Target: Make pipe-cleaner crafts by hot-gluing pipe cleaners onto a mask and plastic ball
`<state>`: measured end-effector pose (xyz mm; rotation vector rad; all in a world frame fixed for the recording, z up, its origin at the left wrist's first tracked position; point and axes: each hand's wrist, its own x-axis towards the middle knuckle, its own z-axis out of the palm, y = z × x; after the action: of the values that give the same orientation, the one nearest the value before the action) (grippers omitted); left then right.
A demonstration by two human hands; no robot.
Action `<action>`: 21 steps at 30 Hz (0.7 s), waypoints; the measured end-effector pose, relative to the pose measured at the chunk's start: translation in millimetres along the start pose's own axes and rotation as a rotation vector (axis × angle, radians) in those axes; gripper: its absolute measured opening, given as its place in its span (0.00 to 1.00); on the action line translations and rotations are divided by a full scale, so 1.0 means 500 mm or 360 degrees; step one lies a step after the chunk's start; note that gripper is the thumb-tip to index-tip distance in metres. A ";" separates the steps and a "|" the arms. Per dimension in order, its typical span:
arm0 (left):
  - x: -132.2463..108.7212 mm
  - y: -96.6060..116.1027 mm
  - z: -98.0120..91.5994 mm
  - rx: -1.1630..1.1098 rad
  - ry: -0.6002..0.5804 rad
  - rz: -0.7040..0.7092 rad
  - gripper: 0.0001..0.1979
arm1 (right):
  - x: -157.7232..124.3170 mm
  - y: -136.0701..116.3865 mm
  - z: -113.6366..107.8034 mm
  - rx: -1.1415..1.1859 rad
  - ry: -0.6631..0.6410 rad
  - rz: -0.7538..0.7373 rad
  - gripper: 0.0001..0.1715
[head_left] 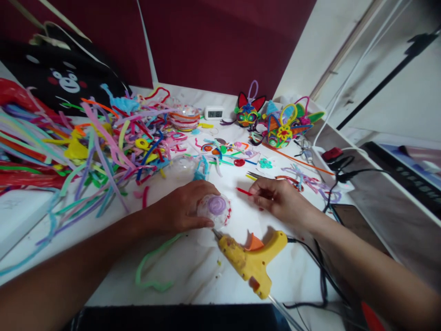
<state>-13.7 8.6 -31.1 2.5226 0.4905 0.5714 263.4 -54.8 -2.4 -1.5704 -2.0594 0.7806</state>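
My left hand [188,204] is wrapped round a clear plastic ball [223,219] from its left side. A purple coiled pipe cleaner disc [217,205] sits on the ball, and small red bits dot its right side. Between thumb and fingers, my right hand [274,197] pinches a short red pipe cleaner piece [244,191], its tip pointing left towards the ball. A yellow hot glue gun [250,262] with an orange trigger lies in front of the ball, its metal nozzle close to my left thumb. Scissors [265,176] lie just behind my right hand.
A big heap of coloured pipe cleaners [103,147] covers the left side. Finished pipe cleaner figures [248,112] and a small digital clock [214,113] stand at the back. A phone [358,225] and black cables [322,271] lie on the right.
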 end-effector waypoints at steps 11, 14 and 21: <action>0.006 -0.011 -0.026 -0.0130 -0.0288 -0.0412 0.30 | 0.000 0.011 -0.007 -0.0236 -0.0085 -0.0174 0.13; 0.010 -0.012 -0.028 -0.0172 -0.0287 -0.0417 0.31 | -0.005 0.008 -0.005 -0.0567 0.0099 -0.0334 0.15; 0.025 -0.021 -0.037 -0.0164 -0.0371 -0.0452 0.29 | -0.114 -0.045 -0.024 -0.0509 -0.0205 -0.0583 0.28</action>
<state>-14.4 29.9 -18.5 2.3275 0.6958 0.1884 270.0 -112.2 21.6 -1.2556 -2.5690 0.4434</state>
